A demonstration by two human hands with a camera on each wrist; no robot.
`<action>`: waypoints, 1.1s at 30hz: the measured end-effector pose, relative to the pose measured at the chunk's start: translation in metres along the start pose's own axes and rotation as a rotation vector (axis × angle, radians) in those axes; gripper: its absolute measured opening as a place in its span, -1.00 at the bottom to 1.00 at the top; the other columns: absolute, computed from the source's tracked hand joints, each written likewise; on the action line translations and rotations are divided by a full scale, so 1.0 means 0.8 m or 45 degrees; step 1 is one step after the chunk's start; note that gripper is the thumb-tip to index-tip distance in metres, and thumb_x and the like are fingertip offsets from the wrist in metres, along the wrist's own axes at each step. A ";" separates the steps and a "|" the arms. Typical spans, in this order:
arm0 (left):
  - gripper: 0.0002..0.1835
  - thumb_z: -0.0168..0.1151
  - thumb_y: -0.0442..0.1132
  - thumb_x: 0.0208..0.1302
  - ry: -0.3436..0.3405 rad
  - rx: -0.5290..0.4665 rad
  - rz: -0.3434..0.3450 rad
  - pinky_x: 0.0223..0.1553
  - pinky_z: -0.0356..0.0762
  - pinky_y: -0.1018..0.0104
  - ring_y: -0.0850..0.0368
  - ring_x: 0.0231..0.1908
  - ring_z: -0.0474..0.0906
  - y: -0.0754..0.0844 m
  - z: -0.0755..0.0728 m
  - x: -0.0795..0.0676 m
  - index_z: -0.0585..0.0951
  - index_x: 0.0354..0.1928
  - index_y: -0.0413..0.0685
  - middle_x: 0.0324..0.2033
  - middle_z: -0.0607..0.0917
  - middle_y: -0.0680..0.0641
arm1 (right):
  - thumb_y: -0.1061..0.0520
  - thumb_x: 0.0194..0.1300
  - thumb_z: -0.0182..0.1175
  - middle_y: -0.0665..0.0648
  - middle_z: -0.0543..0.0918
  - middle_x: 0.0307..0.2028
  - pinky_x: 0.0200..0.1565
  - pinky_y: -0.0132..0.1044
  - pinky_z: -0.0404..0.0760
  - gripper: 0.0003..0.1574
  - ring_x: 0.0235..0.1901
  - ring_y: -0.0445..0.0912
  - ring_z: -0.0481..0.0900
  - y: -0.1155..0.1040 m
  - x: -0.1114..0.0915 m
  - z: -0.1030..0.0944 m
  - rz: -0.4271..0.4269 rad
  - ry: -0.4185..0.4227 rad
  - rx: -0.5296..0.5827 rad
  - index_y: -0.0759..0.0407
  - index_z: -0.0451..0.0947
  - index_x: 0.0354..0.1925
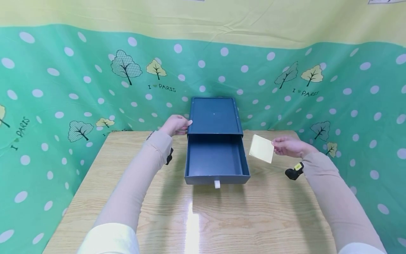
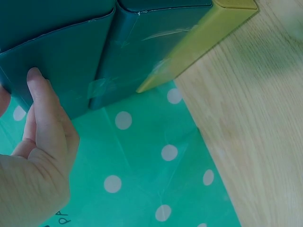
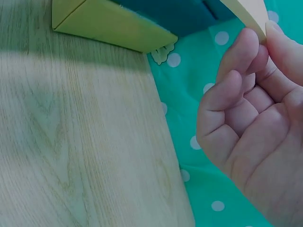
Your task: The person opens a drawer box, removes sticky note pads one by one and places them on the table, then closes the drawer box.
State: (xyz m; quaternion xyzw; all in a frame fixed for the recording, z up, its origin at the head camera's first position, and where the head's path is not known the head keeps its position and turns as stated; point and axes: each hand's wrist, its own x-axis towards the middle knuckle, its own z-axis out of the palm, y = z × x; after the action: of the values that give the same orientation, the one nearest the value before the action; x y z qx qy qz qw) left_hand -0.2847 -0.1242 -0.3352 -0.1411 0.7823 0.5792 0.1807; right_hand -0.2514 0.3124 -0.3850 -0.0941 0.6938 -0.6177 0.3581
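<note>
A dark blue drawer box (image 1: 214, 114) stands at the back of the table, its drawer (image 1: 214, 160) pulled out toward me. Nothing lies on the visible drawer floor, and a white pull tab (image 1: 217, 184) sticks out in front. At the box's left edge, my left hand (image 1: 175, 125) touches the outer casing; one straight finger (image 2: 40, 90) lies along its side wall. To the right of the drawer, my right hand (image 1: 290, 146) pinches a pale yellow square of note paper (image 1: 262, 148) by one side between thumb and fingertips. The paper is held apart from the box.
The wooden table (image 1: 219, 218) bears the box. Behind and at both sides hangs a green cloth (image 1: 44, 148) with white dots and printed trees. A black strap device with a yellow label (image 1: 295, 171) is on my right wrist.
</note>
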 end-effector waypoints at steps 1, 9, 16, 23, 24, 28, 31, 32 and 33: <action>-0.74 0.16 -0.21 0.34 0.001 -0.001 -0.001 0.10 0.55 0.22 0.13 -0.14 0.52 0.000 0.000 0.000 0.48 -0.02 -0.21 -0.10 0.53 -0.07 | 0.28 0.47 -0.12 -0.09 0.53 -0.42 -0.19 -0.49 0.58 -0.70 -0.36 -0.27 0.52 0.001 0.000 0.000 -0.003 -0.002 -0.003 0.05 0.48 -0.34; -0.77 0.15 -0.20 0.35 -0.009 0.013 0.003 0.07 0.58 0.24 0.11 -0.11 0.53 0.000 0.000 0.002 0.49 -0.07 -0.18 -0.11 0.53 -0.06 | 0.25 0.46 -0.09 -0.10 0.55 -0.42 -0.20 -0.49 0.57 -0.72 -0.37 -0.29 0.53 0.011 -0.002 -0.003 0.012 -0.026 -0.024 0.02 0.49 -0.34; -0.71 0.16 -0.18 0.34 -0.007 0.025 -0.002 0.05 0.59 0.25 0.10 -0.09 0.54 0.000 0.000 0.002 0.48 0.00 -0.21 -0.11 0.54 -0.06 | 0.23 0.47 -0.10 -0.08 0.53 -0.43 -0.21 -0.46 0.57 -0.74 -0.38 -0.28 0.51 0.026 -0.001 -0.006 0.046 0.031 -0.089 0.03 0.47 -0.34; -0.77 0.16 -0.19 0.34 -0.004 0.026 -0.010 0.04 0.60 0.25 0.12 -0.13 0.53 -0.003 0.001 0.004 0.49 -0.07 -0.18 -0.18 0.55 -0.05 | 0.21 0.49 -0.13 -0.14 0.55 -0.44 -0.22 -0.47 0.54 -0.65 -0.37 -0.29 0.49 0.049 -0.001 -0.004 0.064 0.000 -0.078 -0.05 0.52 -0.36; -0.79 0.16 -0.19 0.34 -0.001 0.026 -0.010 0.03 0.60 0.26 0.12 -0.14 0.53 -0.003 0.001 0.004 0.49 -0.10 -0.17 -0.19 0.54 -0.05 | 0.21 0.49 -0.13 -0.15 0.55 -0.44 -0.21 -0.47 0.54 -0.64 -0.37 -0.29 0.48 0.051 -0.002 -0.003 0.069 0.006 -0.074 -0.05 0.52 -0.36; -0.79 0.15 -0.19 0.35 0.002 0.025 -0.005 0.03 0.60 0.26 0.11 -0.13 0.53 -0.002 0.001 0.003 0.49 -0.10 -0.17 -0.18 0.54 -0.04 | 0.21 0.48 -0.11 -0.15 0.54 -0.45 -0.23 -0.46 0.53 -0.69 -0.38 -0.30 0.47 0.055 -0.003 0.000 0.100 0.056 -0.126 -0.02 0.51 -0.36; -0.76 0.16 -0.18 0.34 0.005 0.024 0.000 0.03 0.60 0.27 0.10 -0.10 0.53 -0.002 0.000 0.002 0.49 -0.07 -0.18 -0.16 0.54 -0.05 | 0.23 0.45 -0.08 -0.10 0.53 -0.45 -0.25 -0.46 0.53 -0.77 -0.39 -0.28 0.48 0.058 0.000 0.002 0.129 0.094 -0.218 0.08 0.48 -0.33; -0.76 0.16 -0.18 0.34 0.006 0.024 0.003 0.03 0.60 0.26 0.10 -0.10 0.53 -0.002 0.000 0.003 0.49 -0.07 -0.18 -0.16 0.54 -0.05 | 0.23 0.45 -0.07 -0.08 0.52 -0.45 -0.26 -0.45 0.54 -0.79 -0.40 -0.27 0.48 0.060 0.001 0.002 0.141 0.107 -0.251 0.11 0.47 -0.32; -0.75 0.16 -0.18 0.34 0.004 0.022 0.004 0.03 0.60 0.26 0.10 -0.10 0.53 -0.002 0.000 0.003 0.49 -0.06 -0.19 -0.15 0.54 -0.05 | 0.23 0.44 -0.06 -0.07 0.52 -0.44 -0.26 -0.45 0.54 -0.81 -0.40 -0.26 0.48 0.062 0.002 0.002 0.148 0.114 -0.279 0.15 0.47 -0.30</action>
State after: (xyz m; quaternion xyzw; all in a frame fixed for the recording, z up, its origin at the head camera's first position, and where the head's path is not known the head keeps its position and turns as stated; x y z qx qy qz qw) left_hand -0.2858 -0.1247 -0.3378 -0.1392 0.7879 0.5724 0.1796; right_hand -0.2361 0.3214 -0.4313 -0.0645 0.7768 -0.5198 0.3496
